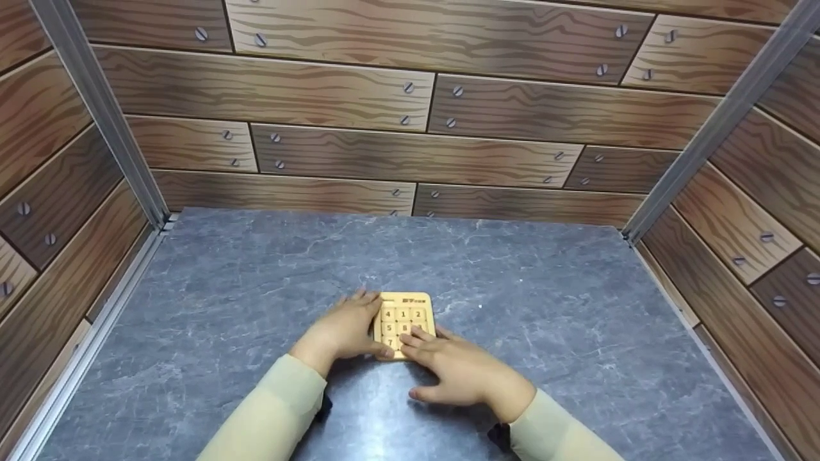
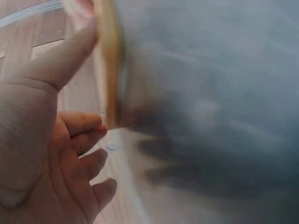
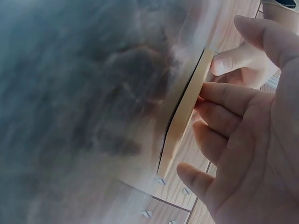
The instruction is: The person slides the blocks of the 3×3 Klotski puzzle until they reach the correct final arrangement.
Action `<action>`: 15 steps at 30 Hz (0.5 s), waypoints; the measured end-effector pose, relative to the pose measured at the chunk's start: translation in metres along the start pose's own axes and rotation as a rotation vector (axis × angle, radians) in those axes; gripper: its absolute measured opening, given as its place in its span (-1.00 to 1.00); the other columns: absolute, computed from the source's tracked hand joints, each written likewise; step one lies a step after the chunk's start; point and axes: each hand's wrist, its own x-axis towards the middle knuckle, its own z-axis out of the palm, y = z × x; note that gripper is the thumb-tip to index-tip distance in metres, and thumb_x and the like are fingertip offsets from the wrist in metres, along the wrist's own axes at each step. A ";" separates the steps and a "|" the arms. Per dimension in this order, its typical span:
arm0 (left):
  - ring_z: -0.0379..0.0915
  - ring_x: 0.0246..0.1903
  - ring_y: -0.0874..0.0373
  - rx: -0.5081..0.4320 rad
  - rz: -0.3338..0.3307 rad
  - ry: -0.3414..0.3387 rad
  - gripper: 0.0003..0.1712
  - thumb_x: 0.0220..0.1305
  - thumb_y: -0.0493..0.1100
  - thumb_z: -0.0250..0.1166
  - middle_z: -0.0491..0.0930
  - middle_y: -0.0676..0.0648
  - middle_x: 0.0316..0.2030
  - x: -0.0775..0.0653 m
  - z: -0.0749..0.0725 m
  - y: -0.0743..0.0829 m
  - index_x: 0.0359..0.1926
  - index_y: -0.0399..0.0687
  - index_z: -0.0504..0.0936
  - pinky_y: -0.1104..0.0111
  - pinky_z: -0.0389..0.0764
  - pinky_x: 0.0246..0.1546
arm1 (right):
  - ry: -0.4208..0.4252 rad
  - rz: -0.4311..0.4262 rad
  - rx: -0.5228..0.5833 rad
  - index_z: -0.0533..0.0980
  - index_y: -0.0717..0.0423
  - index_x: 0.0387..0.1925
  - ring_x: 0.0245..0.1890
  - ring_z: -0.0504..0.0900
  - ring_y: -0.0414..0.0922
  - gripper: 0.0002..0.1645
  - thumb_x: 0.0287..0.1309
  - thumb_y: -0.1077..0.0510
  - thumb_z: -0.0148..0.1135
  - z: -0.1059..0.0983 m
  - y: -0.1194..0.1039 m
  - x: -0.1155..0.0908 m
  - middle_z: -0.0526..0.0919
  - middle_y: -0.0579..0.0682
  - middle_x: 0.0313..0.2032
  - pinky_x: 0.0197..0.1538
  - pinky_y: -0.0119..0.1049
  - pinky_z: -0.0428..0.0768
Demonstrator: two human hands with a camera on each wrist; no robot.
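Near the table's [image 1: 256, 288] front edge, the left hand [image 1: 343, 330] pinches the number puzzle's [image 1: 403, 314] left side; the right hand's [image 1: 464, 374] spread fingers press its tiles.

Grey marbled tabletop [image 1: 544, 288], brown wood-plank printed walls [image 1: 410, 102] on 3 sides (screw heads drawn at the plank ends), 2 metal corner posts [image 1: 96, 109] rising from the far corners, pale metal edging along the left side.

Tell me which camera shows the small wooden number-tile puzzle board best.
The head view: the small wooden number-tile puzzle board lies face up on the grey table, its numbered tiles visible. Both wrist views show only its thin edge, blurred, beside fingers.
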 end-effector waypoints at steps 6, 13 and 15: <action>-0.04 0.83 -0.26 -0.007 -0.017 -0.018 0.30 0.24 0.33 0.67 0.20 -0.18 0.80 0.004 0.003 0.001 0.76 -0.20 0.29 -0.21 0.02 0.86 | -0.007 0.007 0.040 0.37 0.02 0.72 0.83 0.18 0.02 0.00 0.49 -0.38 0.33 -0.002 0.007 -0.004 0.25 -0.15 0.79 0.85 0.32 0.09; -0.09 0.84 -0.23 -0.001 -0.052 -0.043 0.32 0.24 0.35 0.65 0.15 -0.14 0.82 0.002 0.002 0.002 0.78 -0.15 0.25 -0.20 -0.03 0.87 | -0.022 0.055 0.097 0.39 -0.07 0.71 0.84 0.14 0.06 -0.06 0.51 -0.37 0.32 -0.002 0.018 -0.014 0.25 -0.22 0.78 0.85 0.36 0.04; -0.09 0.84 -0.23 0.000 -0.056 -0.042 0.32 0.23 0.35 0.66 0.15 -0.15 0.81 0.000 0.001 0.001 0.77 -0.17 0.26 -0.21 -0.03 0.87 | -0.021 0.073 0.110 0.41 -0.10 0.71 0.84 0.15 0.07 -0.07 0.50 -0.37 0.33 -0.002 0.021 -0.016 0.26 -0.23 0.77 0.85 0.37 0.04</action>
